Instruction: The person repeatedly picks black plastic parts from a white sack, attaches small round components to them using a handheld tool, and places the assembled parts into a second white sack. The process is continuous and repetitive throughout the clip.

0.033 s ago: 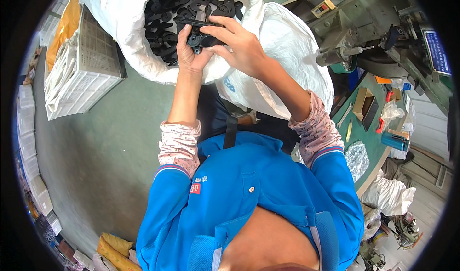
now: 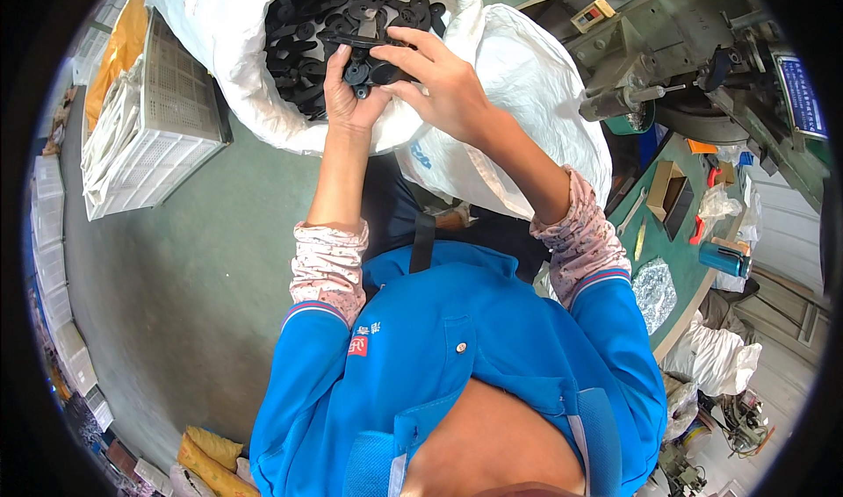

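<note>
black flat rubber parts (image 2: 369, 62) bunched between both hands, above sack

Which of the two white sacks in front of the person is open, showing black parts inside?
The upper white sack, beside the white crate: its mouth gapes, full of black rubber parts. The other sack, under the right hand, shows no contents.

matt black rubbery parts (image 2: 351, 23), white woven-plastic sack (image 2: 518, 84) — slightly shiny, grey perforated plastic crate (image 2: 149, 137)
</note>
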A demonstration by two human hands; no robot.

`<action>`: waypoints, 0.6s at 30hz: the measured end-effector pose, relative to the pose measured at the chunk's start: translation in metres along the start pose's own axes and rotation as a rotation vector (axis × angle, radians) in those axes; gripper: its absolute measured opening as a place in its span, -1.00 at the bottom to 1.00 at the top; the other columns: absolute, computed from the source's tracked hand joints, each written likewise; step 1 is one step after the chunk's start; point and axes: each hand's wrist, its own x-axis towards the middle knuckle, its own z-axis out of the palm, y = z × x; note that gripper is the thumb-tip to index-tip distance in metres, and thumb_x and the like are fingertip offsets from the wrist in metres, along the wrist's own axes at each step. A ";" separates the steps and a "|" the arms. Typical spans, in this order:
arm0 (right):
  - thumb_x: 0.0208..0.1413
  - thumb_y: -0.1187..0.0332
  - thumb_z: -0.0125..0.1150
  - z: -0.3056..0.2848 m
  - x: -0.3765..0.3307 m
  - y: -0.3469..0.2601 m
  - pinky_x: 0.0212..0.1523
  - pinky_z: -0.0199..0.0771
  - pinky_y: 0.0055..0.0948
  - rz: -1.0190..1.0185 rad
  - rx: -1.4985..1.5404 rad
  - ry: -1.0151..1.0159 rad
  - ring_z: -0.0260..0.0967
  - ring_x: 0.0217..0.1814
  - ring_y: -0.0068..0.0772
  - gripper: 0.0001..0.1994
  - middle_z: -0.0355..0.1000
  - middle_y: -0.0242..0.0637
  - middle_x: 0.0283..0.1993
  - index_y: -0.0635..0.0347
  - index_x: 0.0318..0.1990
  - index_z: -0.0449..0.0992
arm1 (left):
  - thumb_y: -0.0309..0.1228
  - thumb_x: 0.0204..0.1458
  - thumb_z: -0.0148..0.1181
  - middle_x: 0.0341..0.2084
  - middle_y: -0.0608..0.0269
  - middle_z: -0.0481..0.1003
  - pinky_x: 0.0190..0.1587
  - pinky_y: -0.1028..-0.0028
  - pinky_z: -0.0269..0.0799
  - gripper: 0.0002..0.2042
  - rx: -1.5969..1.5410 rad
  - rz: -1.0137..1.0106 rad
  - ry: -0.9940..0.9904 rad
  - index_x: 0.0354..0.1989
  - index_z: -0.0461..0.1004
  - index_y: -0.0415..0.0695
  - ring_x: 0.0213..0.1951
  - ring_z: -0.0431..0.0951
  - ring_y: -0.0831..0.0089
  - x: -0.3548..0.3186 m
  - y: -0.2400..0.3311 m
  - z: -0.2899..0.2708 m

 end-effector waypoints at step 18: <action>0.21 0.20 0.11 -0.047 -0.027 0.031 -0.40 0.36 -0.64 0.856 1.222 0.112 0.41 -0.31 -0.53 -0.54 0.47 -0.22 -0.25 0.36 0.13 0.32 | -0.27 -0.08 0.27 0.11 -0.22 0.30 0.22 -0.20 0.15 -0.37 -0.004 -0.297 -0.090 0.18 0.23 -0.27 0.17 0.29 -0.14 -0.030 -0.033 0.026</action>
